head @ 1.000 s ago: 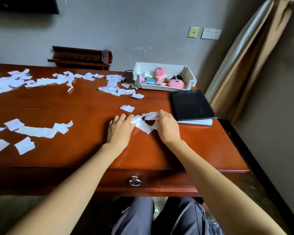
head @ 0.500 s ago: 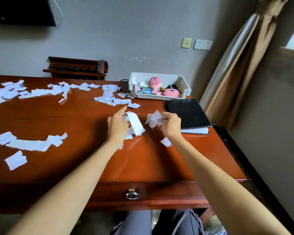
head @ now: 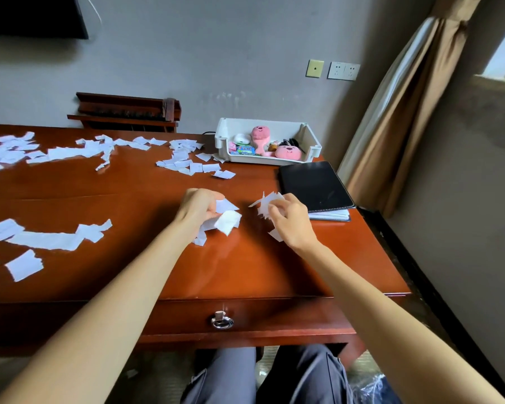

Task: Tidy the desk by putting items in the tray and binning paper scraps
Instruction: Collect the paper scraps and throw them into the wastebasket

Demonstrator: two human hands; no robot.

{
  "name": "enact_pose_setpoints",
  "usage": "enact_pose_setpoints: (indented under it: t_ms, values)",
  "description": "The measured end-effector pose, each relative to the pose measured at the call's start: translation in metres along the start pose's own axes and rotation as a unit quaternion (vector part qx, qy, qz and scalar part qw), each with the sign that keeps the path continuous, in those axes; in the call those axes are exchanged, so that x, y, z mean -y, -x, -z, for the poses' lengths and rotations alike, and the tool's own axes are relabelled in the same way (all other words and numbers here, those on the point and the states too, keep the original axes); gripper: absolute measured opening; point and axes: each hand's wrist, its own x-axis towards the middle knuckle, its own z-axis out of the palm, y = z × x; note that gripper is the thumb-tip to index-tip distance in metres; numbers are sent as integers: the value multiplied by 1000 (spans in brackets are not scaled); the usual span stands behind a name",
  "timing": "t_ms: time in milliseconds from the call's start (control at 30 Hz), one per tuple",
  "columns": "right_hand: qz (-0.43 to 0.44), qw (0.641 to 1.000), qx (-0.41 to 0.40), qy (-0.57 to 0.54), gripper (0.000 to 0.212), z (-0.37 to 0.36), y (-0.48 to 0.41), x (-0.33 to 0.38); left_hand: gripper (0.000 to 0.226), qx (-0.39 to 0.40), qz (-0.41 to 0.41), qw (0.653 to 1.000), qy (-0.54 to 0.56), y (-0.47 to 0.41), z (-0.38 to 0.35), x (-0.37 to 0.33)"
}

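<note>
1. the left hand (head: 200,208) curls over a clutch of paper scraps (head: 228,221). its fingertips are hidden behind them, and the number of pieces cannot be told.
2. the right hand (head: 289,220) pinches another bunch, its palm side turned away.
3. the desk (head: 245,266) runs off the left picture edge, cutting the scraps along its far left edge.
4. in the tray (head: 312,147), the bits beside the pink toys (head: 286,151) are too small to name.
5. the black folder (head: 315,185) at the desk's right edge covers a pad, and only page edges show.
</note>
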Motion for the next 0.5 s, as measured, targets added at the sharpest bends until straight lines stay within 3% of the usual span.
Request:
enact_pose_setpoints:
  t_ms: [100,200,300,500]
  values:
    - [15,1000,-14,1,26,3,3,-3,10,59,-36,993,95,13,3,11]
    - [28,1000,-1,13,24,3,9,-6,40,18,-142,984,-102,20,-5,22]
    - [26,999,9,26,24,0,15,-10,68,-16,-219,933,-287,21,-16,37]
    - [8,1000,-15,27,22,0,17,-16,34,-57,-243,910,-330,15,-30,45]
